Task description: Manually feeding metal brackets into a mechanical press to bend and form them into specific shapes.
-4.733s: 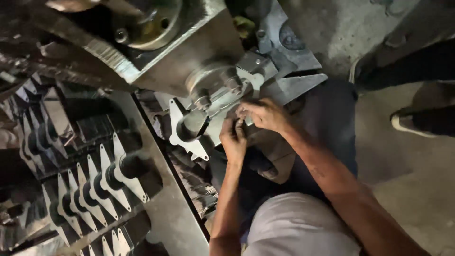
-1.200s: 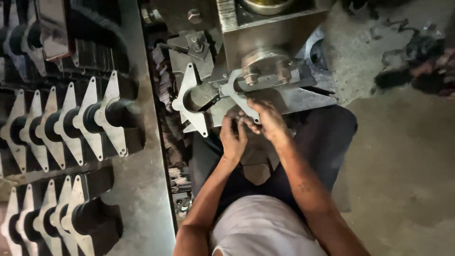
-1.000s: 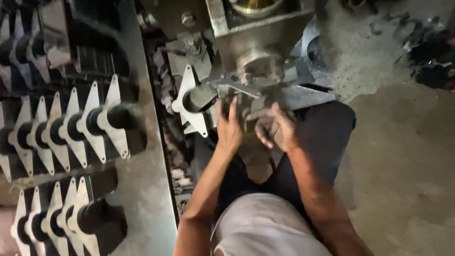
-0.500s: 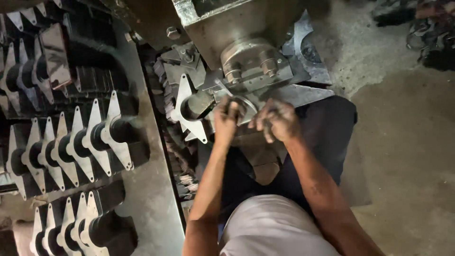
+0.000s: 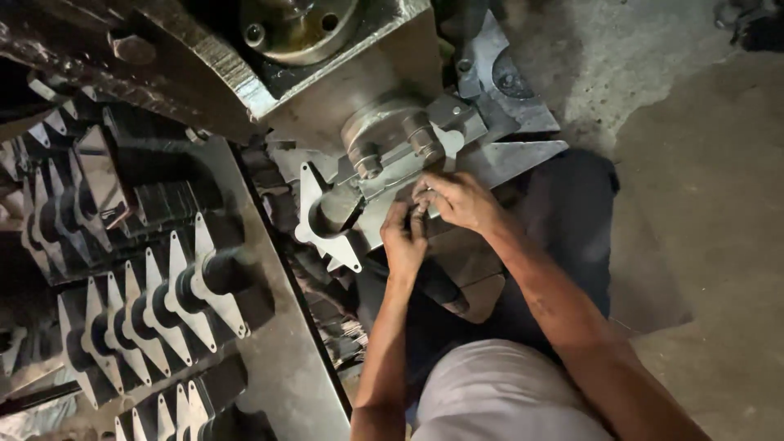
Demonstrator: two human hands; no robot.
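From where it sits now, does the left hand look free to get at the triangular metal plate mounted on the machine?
Probably yes: the left hand sits just right of the triangular plate, with nothing visible between them.

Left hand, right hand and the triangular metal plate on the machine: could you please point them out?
left hand (image 5: 404, 237), head view, knuckles.
right hand (image 5: 459, 198), head view, back.
triangular metal plate (image 5: 309, 214), head view, left edge.
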